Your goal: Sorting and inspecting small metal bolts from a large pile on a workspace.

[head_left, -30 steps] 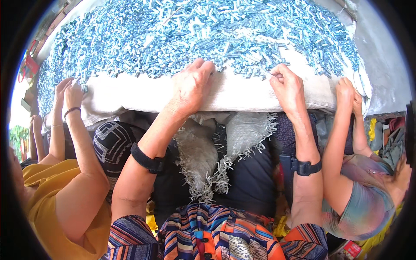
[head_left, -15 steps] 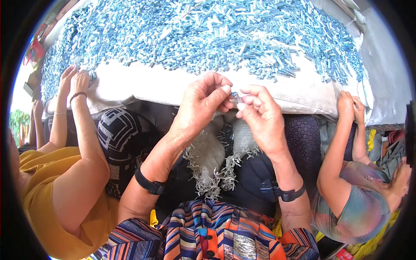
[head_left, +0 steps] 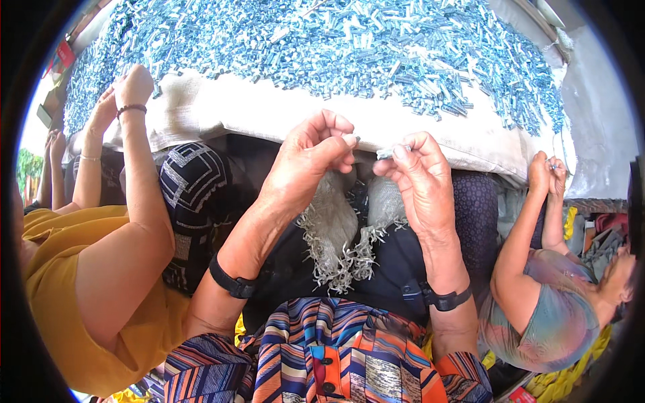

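Observation:
My left hand (head_left: pixel 310 153) is closed in a pinch, thumb against the fingers. A tiny dark bit shows at its fingertips, too small to name. To its right, my right hand (head_left: pixel 424 176) pinches a small shiny blue-silver piece (head_left: pixel 385 153) between thumb and fingers. The two hands are apart, above the near edge of a white cloth (head_left: pixel 255 121). A wide heap of small blue and silver tube-like pieces (head_left: pixel 322 54) lies on that cloth. Below my hands, a grey woven sack (head_left: pixel 329 221) with frayed edges hangs between my knees.
At left, a person in a mustard top (head_left: pixel 87 269) reaches to the heap. At right, another person in a multicoloured top (head_left: pixel 537 316) has both hands together near the cloth's corner. Yellow material (head_left: pixel 571 376) lies at lower right.
My hands have separated; the right moved right with the small shiny piece. The person at left reached farther over the heap. The view has shifted slightly.

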Demonstrator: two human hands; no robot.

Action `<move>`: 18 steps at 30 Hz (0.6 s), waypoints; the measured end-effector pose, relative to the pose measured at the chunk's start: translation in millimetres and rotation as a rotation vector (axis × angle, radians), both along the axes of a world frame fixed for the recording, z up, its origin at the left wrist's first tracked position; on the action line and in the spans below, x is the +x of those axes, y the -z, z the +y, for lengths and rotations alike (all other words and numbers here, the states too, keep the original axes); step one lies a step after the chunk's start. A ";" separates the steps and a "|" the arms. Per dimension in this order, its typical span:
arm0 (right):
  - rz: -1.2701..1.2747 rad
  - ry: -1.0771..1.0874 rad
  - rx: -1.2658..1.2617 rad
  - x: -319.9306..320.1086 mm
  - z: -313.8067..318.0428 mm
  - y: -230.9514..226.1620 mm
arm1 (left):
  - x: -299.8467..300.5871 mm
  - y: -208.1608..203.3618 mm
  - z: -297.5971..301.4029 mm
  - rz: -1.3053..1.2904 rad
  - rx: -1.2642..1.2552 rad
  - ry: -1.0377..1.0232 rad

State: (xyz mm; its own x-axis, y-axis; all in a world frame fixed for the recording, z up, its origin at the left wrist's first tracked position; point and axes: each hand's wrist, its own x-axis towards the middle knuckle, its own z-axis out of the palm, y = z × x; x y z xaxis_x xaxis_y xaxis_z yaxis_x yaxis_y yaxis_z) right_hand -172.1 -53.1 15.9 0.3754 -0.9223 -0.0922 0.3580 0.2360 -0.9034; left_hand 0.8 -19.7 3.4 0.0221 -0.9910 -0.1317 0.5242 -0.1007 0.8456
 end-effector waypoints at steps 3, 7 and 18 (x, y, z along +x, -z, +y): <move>-0.084 -0.014 -0.070 -3.6 -2.0 6.9 | 3.3 2.3 4.2 0.080 -0.021 0.067; -0.123 -0.001 0.018 0.1 4.6 5.0 | -0.5 0.1 10.8 0.106 -0.006 0.074; -0.169 -0.062 0.063 2.6 11.2 10.5 | -4.8 4.3 15.3 -0.037 -0.162 0.043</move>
State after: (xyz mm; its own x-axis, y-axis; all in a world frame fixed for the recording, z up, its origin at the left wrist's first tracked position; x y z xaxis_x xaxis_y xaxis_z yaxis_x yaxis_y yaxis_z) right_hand -169.5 -41.9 5.4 0.4463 -0.8913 -0.0798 0.4863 0.3164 -0.8145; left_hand -3.9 -4.4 -0.9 -0.0185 -0.9994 0.0297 0.4902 0.0168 0.8714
